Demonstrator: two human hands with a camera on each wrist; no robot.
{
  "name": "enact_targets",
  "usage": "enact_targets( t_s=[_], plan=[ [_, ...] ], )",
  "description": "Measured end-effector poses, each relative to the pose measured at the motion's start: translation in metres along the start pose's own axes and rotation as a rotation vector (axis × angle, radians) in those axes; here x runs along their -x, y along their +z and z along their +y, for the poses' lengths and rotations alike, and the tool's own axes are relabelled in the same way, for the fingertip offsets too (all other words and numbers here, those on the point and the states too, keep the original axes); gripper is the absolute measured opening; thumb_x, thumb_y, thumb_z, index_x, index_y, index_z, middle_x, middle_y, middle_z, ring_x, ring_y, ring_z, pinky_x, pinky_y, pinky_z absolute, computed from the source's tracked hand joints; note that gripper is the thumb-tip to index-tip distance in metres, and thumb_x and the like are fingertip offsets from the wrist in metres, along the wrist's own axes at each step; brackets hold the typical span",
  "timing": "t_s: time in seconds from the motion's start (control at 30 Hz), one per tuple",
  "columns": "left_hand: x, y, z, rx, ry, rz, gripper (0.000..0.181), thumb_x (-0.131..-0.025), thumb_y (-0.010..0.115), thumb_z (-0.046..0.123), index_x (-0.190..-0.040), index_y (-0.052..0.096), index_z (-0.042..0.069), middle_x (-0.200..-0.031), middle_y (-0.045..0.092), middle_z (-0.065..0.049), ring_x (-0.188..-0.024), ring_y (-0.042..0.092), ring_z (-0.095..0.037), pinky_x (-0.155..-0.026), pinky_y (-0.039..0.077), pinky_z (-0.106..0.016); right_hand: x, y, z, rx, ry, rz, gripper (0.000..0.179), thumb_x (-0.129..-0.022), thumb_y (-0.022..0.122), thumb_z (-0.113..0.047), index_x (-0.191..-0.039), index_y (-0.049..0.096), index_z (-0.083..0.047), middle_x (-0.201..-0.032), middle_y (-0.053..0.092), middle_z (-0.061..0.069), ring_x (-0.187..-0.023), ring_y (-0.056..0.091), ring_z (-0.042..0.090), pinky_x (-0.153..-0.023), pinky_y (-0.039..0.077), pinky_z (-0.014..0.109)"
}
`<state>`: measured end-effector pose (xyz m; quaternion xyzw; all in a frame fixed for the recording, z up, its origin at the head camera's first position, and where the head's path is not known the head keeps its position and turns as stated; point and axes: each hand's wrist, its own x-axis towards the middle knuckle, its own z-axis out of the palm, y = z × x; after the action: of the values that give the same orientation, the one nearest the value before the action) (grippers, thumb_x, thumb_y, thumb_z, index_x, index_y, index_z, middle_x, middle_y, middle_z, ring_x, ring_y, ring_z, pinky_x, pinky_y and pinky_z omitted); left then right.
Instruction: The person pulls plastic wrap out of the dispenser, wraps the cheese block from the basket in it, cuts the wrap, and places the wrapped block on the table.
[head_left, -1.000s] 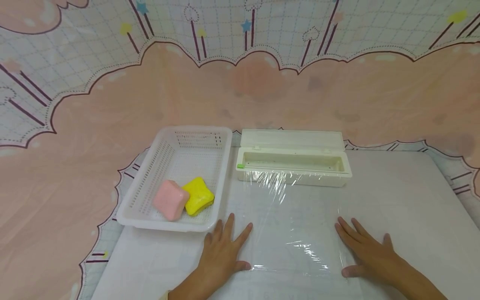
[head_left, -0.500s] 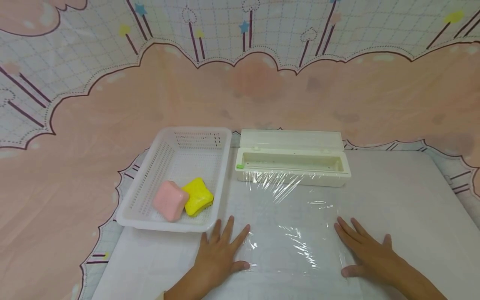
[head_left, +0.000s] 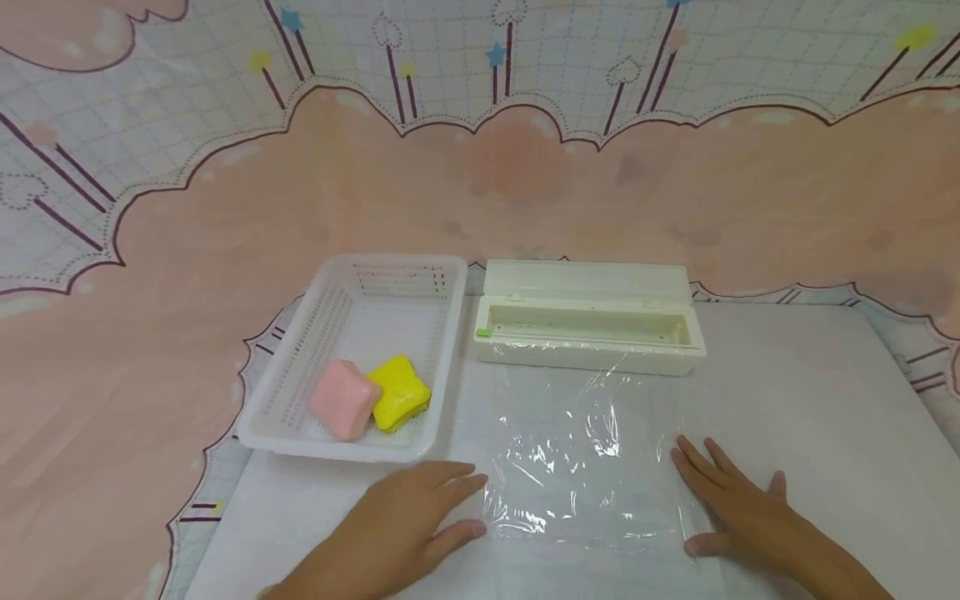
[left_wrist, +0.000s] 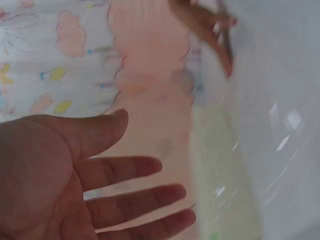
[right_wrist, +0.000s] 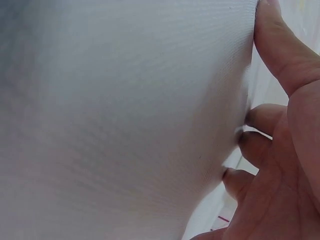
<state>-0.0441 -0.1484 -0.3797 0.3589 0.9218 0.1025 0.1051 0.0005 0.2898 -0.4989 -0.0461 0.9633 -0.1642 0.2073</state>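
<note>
A sheet of clear plastic wrap [head_left: 577, 467] lies over the white tabletop and runs from the front of a cream dispenser box [head_left: 592, 357], whose lid is up. Beside the sheet's left edge is my left hand [head_left: 397, 525], thumb and fingers extended to the right with nothing in its grasp. Its palm and straight fingers [left_wrist: 135, 205] also show in the left wrist view. My right hand [head_left: 750, 517] rests with fingers spread at the sheet's right edge. In the right wrist view its fingertips [right_wrist: 260, 117] touch the white surface.
A white perforated basket [head_left: 258, 442] stands to the left of the box. Inside it lie a pink star-like block [head_left: 343, 402] and a yellow star-shaped block [head_left: 400, 396]. A small green piece [head_left: 483, 332] sits on the box's left end. Patterned cloth [head_left: 570, 200] covers the area behind.
My left hand has turned from spread and pointing forward to pointing right, its fingers closer together. The wrap's left part looks more wrinkled. My right hand has stayed in place.
</note>
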Motion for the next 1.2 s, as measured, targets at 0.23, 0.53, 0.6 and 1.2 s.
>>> enact_targets(
  t_s=[0.23,0.53,0.6,1.2],
  plan=[
    [-0.036,-0.088,-0.078,0.153,-0.048,0.014,0.043,-0.097,0.07,0.035,-0.136,0.065,0.017,-0.136,0.067,-0.002,-0.13,0.06,-0.027,-0.11,0.046,-0.052,0.0,0.0,0.002,-0.014,0.001,-0.022,0.127,-0.063,0.078,-0.072,-0.164,0.018,-0.023,-0.17,0.018,0.016,-0.154,0.006,0.05,-0.085,-0.012,0.093],
    [-0.083,-0.119,-0.191,0.255,-0.203,-0.412,0.034,-0.094,0.073,0.024,-0.128,0.072,0.022,-0.135,0.068,-0.006,-0.134,0.055,-0.037,-0.108,0.047,-0.056,0.001,-0.002,0.001,-0.035,0.002,-0.039,0.126,-0.064,0.078,-0.071,-0.164,0.019,-0.021,-0.169,0.018,0.017,-0.154,0.006,0.051,-0.085,-0.013,0.092],
    [-0.088,-0.113,-0.204,0.291,-0.212,-0.489,0.035,-0.094,0.073,0.022,-0.128,0.072,0.019,-0.136,0.067,-0.009,-0.135,0.054,-0.038,-0.109,0.047,-0.056,0.001,-0.003,0.0,-0.034,0.003,-0.038,0.126,-0.064,0.079,-0.07,-0.164,0.02,-0.02,-0.169,0.018,0.017,-0.153,0.006,0.051,-0.085,-0.013,0.092],
    [-0.099,-0.075,-0.228,0.288,-0.274,-0.529,0.019,-0.085,0.083,0.025,-0.103,0.082,0.021,-0.104,0.073,0.003,-0.103,0.058,-0.021,-0.094,0.053,-0.039,0.005,0.001,0.004,-0.008,-0.034,0.03,0.126,-0.061,0.076,-0.076,-0.164,0.018,-0.031,-0.171,0.02,0.008,-0.156,0.008,0.044,-0.086,-0.004,0.096]
  ],
)
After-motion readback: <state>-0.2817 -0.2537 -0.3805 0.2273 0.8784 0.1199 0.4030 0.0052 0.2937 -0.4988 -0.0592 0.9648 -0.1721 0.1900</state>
